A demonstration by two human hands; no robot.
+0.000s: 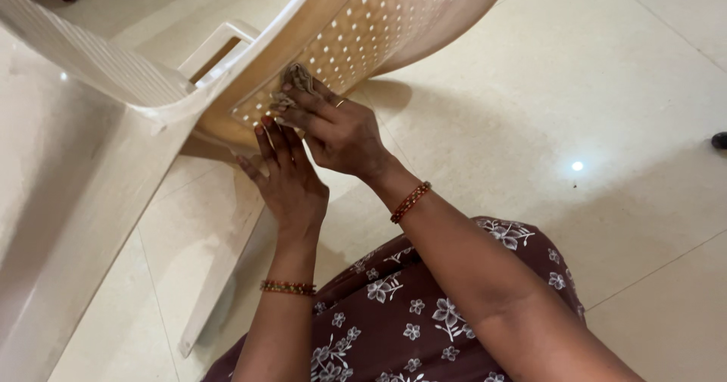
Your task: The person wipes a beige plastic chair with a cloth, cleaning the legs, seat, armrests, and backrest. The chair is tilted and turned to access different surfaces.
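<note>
A cream plastic chair (356, 26) with a perforated back is tipped over in front of me. My right hand (341, 128) presses a small brownish cloth (294, 85) against the perforated panel, fingers closed on the cloth. My left hand (286, 177) lies flat just below it, fingers spread against the lower edge of the panel, holding nothing. Both wrists wear beaded bangles.
The chair's armrest and legs (98, 200) stretch across the left side down to the floor. Pale glossy floor tiles (591, 87) fill the right. My maroon floral dress (424, 314) shows at the bottom. Dark objects sit at the top left and right edge.
</note>
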